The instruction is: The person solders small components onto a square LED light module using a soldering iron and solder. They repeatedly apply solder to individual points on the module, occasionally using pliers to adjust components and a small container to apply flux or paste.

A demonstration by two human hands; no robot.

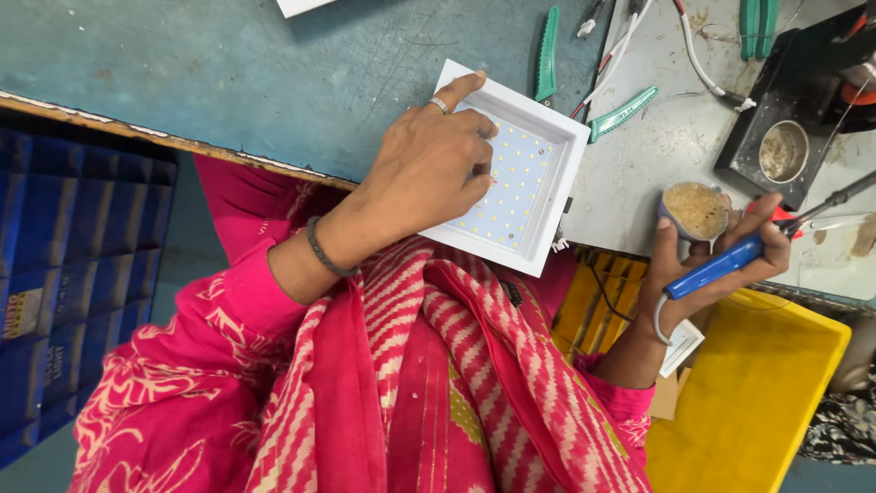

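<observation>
My left hand [429, 169] rests on a white square light panel [538, 183] with rows of small yellow diodes, gripping its near edge at the bench front. A ring sits on one finger and a dark band on the wrist. My right hand [712, 269] holds a blue-handled soldering iron [721, 265], its metal shaft pointing right. The same hand's fingers wrap a small round tin of brownish paste [695, 208].
Green-handled pliers [547, 55] and a second green tool [623, 113] lie behind the panel among red and white wires [620, 50]. A black stand with a round cup [783, 151] sits at right. A yellow bin [757, 383] and blue crate [73, 274] flank my lap.
</observation>
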